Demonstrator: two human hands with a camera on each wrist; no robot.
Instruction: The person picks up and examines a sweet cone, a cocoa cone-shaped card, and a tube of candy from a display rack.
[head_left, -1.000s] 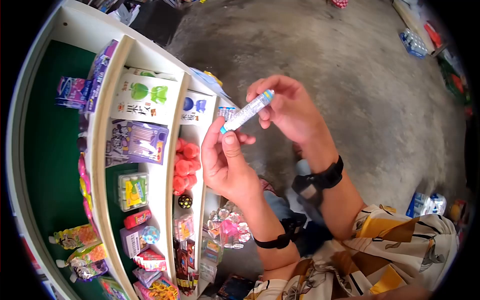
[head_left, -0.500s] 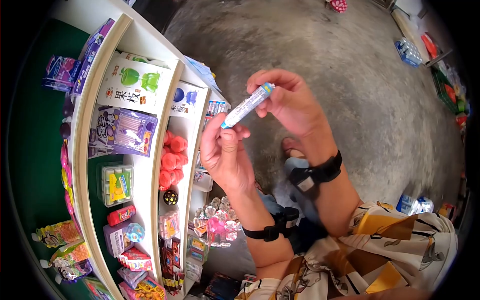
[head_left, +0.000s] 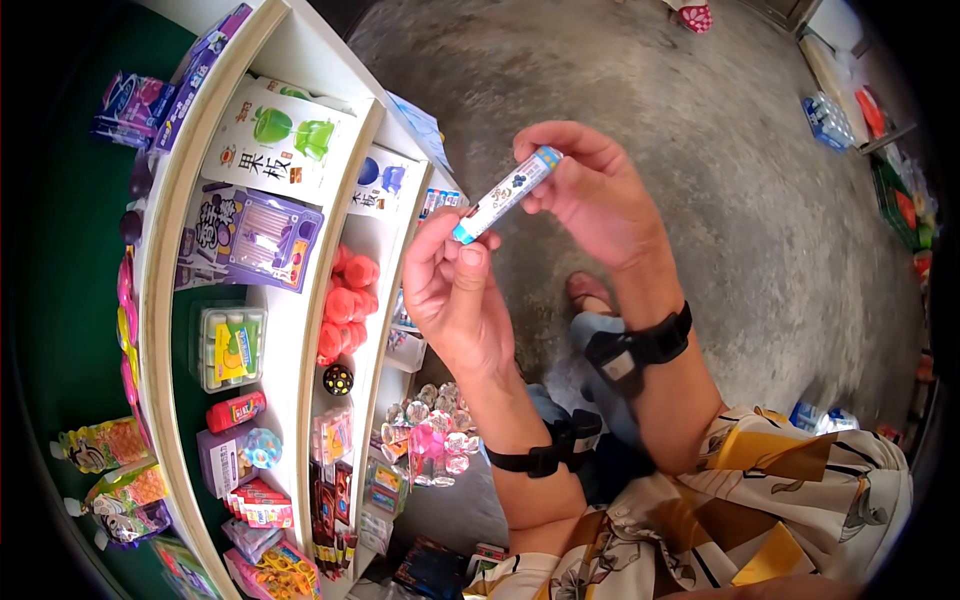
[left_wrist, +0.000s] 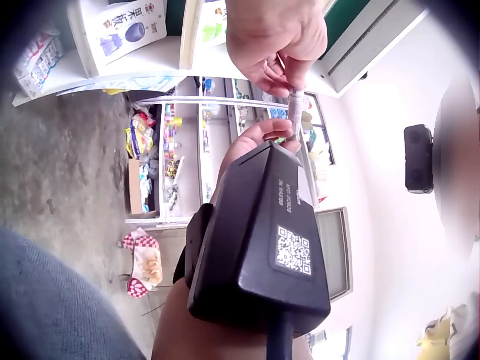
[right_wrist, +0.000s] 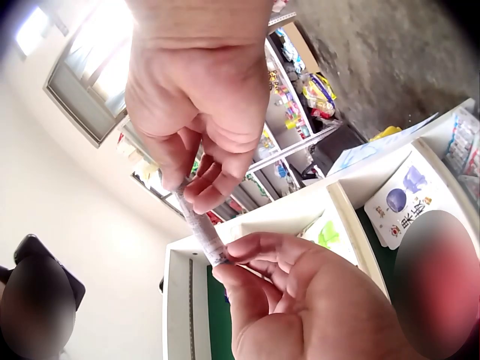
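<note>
In the head view, the left hand (head_left: 460, 310) pinches the lower end of a little white tube (head_left: 506, 196), above the middle of the frame. The right hand (head_left: 605, 210) pinches the top end. White shelves (head_left: 286, 345) stand on the left.

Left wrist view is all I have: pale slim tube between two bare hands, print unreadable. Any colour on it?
Observer: Yes. In the head view, the slim white printed tube has a bright blue end at the bare left hand.
Operator: Copy. What sits on the white shelving unit near that hand?
Observer: A cluster of rounded, coral-red items.
Operator: Anything next to those?
Observer: A small black ball with yellow dots.
</note>
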